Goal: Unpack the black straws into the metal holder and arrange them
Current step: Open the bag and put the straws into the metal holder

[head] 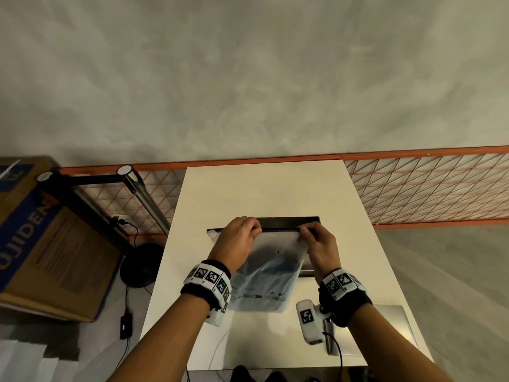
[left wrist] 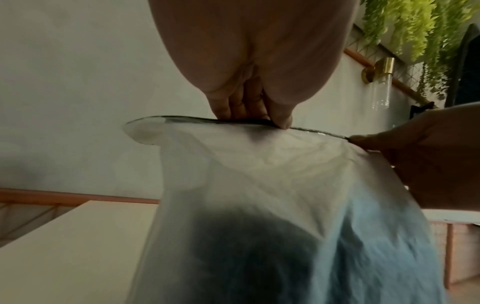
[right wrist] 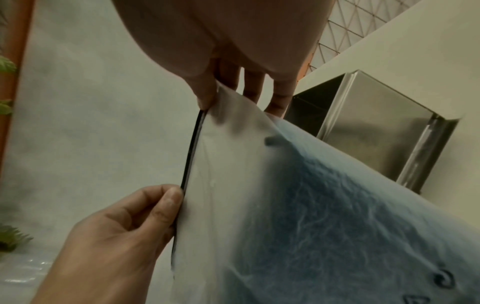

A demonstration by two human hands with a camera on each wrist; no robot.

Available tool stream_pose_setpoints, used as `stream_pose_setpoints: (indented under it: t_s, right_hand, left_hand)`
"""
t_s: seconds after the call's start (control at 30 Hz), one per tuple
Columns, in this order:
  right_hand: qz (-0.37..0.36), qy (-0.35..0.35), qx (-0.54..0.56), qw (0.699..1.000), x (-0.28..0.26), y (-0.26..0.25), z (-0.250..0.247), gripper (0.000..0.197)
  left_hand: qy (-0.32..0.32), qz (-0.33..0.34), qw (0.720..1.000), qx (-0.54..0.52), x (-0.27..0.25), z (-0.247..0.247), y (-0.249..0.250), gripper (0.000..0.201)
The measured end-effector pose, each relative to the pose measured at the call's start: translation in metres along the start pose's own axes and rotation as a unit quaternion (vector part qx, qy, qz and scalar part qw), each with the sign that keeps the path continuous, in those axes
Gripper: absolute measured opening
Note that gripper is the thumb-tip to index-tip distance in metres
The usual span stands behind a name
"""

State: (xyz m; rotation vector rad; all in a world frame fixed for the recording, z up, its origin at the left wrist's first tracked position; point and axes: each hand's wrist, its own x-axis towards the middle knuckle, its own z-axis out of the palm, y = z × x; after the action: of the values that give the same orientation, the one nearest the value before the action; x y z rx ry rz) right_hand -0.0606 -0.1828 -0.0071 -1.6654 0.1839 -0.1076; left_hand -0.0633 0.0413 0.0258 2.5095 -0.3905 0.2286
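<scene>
Hands are meeting at the middle of the head view, both working the top edge of a frosted plastic bag that is hanging above the white bench. The left hand is pinching the bag's dark sealed strip between thumb and curled fingers, and the right hand is pinching the same strip further toward the right of the frame — the strip is stretching taut between them. In the left wrist view the left thumb is pressing down on the strip while the fingertips are closing behind it; in the right wrist view the right thumb and forefinger are nipping the strip's end. A dark, bluish mass is showing through the film in the lower half of the bag — presumably the black straws, though single straws cannot be made out. The metal holder is sitting on the bench just behind the bag, its open, shiny box showing at the right of the right wrist view; in the head view only its dark far edge is peeking above the hands. A cardboard box is standing at the left edge of the frame.
</scene>
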Motion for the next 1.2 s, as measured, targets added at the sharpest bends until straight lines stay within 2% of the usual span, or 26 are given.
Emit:
stream_pose_setpoints:
  t_s: [0.13,0.23,0.3,0.37,0.43,0.47,0.6,0.77,0.93,1.1,1.2]
  right_hand:
    - [0.004,0.005,-0.032,0.999,0.0,-0.005,0.001,0.014]
    - [-0.055,-0.006,-0.162,0.985,0.004,-0.018,0.0,0.01]
    - [-0.155,-0.025,-0.27,0.95,0.005,-0.027,0.004,0.007]
    - [-0.238,-0.062,-0.38,0.892,0.003,-0.035,0.016,0.009]
    - [-0.281,-0.115,-0.458,0.836,-0.001,-0.043,0.032,0.013]
    - [-0.295,-0.136,-0.473,0.819,-0.002,-0.046,0.039,0.016]
    - [-0.293,-0.16,-0.461,0.822,-0.001,-0.054,0.05,0.02]
    - [-0.291,-0.184,-0.465,0.816,-0.004,-0.056,0.048,0.018]
    - [-0.265,-0.178,-0.477,0.819,-0.005,-0.061,0.042,0.011]
    - [-0.236,-0.171,-0.49,0.821,-0.002,-0.059,0.038,0.011]
    - [-0.241,-0.169,-0.499,0.816,-0.002,-0.063,0.046,0.013]
  left_hand:
    - [0.01,-0.007,1.0,0.002,-0.004,-0.004,-0.004,0.005]
    - [0.013,0.003,1.0,-0.003,-0.005,-0.005,-0.002,0.006]
    - [0.014,0.014,1.0,-0.002,-0.004,-0.006,0.002,0.007]
    - [0.011,0.021,1.0,0.004,-0.003,-0.005,0.008,0.007]
    - [0.006,0.026,1.0,0.005,-0.001,-0.003,0.013,0.009]
    - [0.004,0.026,1.0,0.003,0.0,-0.002,0.013,0.012]
    - [0.003,0.01,1.0,-0.016,-0.001,-0.003,0.008,0.02]
    - [0.003,0.019,1.0,-0.019,-0.008,-0.008,0.004,0.02]
    - [0.017,0.002,1.0,0.015,-0.017,-0.019,-0.016,0.008]
    - [0.034,-0.002,0.998,0.055,-0.025,-0.032,-0.031,0.006]
    - [0.042,-0.001,0.999,0.028,-0.024,-0.033,-0.026,0.004]
